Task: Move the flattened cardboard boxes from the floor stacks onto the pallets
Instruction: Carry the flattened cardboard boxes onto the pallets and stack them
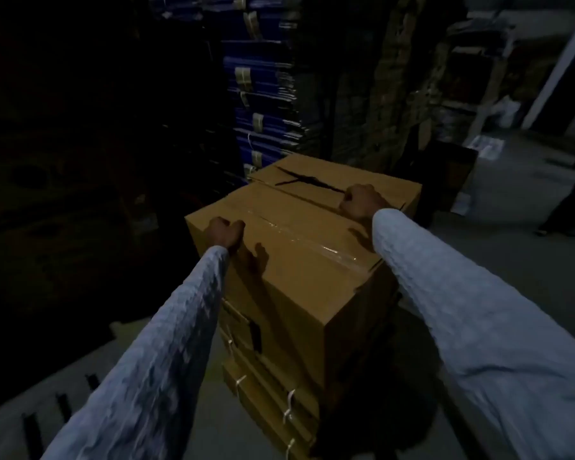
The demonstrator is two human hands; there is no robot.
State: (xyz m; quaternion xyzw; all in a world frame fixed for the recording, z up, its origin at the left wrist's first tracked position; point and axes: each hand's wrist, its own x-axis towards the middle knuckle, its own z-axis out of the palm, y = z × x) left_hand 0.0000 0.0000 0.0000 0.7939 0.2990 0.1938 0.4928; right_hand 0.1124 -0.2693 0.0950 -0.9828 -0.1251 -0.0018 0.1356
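Observation:
A large taped brown cardboard box (299,254) stands in the middle of the head view on top of a stack of tied flattened cardboard bundles (263,393). My left hand (226,232) grips the box's left top edge, fingers curled over it. My right hand (362,200) lies with curled fingers on the box's top near the far right side, beside a dark tear in the lid. Both arms wear light grey sleeves.
Tall stacks of blue flattened boxes (266,94) rise behind the box. Darker brown stacks (379,78) stand to their right. A pale slatted pallet (40,400) lies at the lower left. A person's leg (565,207) stands at the right edge on grey floor.

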